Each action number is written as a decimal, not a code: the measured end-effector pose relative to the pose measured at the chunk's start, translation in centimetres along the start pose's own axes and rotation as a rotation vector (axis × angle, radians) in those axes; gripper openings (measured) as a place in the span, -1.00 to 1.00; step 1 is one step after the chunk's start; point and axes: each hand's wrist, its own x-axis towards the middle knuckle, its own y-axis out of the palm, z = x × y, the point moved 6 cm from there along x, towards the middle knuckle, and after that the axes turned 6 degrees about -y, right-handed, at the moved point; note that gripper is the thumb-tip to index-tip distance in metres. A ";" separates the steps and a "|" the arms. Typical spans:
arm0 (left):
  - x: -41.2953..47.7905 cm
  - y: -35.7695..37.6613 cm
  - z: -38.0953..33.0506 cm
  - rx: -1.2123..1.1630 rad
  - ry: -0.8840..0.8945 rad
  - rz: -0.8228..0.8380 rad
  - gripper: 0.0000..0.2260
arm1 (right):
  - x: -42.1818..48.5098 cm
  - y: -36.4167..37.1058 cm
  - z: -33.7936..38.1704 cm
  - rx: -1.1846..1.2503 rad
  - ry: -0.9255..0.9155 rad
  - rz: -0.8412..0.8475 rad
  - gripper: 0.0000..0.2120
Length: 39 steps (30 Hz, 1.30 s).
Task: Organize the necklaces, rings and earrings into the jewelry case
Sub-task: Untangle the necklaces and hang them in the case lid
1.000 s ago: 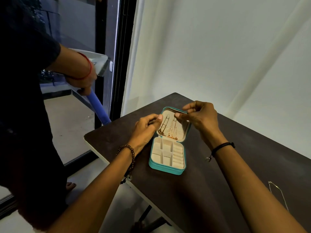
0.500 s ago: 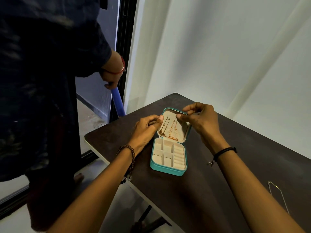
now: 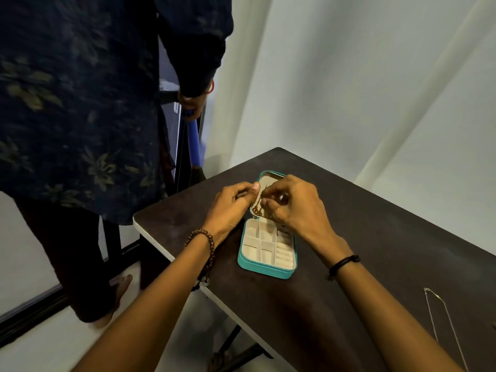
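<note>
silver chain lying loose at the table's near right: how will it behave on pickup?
The silver chain looks very thin and lies in a long loop on the table, so it will probably go limp and dangle from a pinch. It is likely very light. Lying flat on the dark top, it may slide before the fingers get under it.

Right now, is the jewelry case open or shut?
Open. The jewelry case lies with its lid back, the tray compartments exposed.

Dim, cool indoor light; wall (image 3: 375,89) brightest; tabletop (image 3: 375,237) dark, underexposed; wide-angle bending at edges; slight softness
</note>
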 end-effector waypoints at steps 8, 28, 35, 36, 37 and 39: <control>0.1 -0.3 0.4 0.124 -0.027 -0.060 -0.58 | 0.1 0.1 -0.4 0.005 0.054 -0.072 -0.89; 0.4 -0.1 0.8 0.149 -0.058 -0.059 -0.55 | -0.3 -0.3 0.9 -0.577 -0.422 -0.282 -0.83; 0.6 0.2 1.0 0.071 -0.058 0.003 -0.57 | -0.5 -0.4 0.4 -0.538 -0.370 -0.332 -0.79; 0.7 0.3 1.0 0.064 -0.060 0.013 -0.61 | -0.5 -0.4 0.4 -0.528 -0.366 -0.338 -0.79; 0.7 0.3 1.1 0.062 -0.065 0.018 -0.62 | -0.5 -0.4 0.4 -0.521 -0.364 -0.341 -0.79; 0.9 0.3 1.2 0.055 -0.071 0.018 -0.62 | -0.5 -0.3 0.5 -0.511 -0.363 -0.340 -0.79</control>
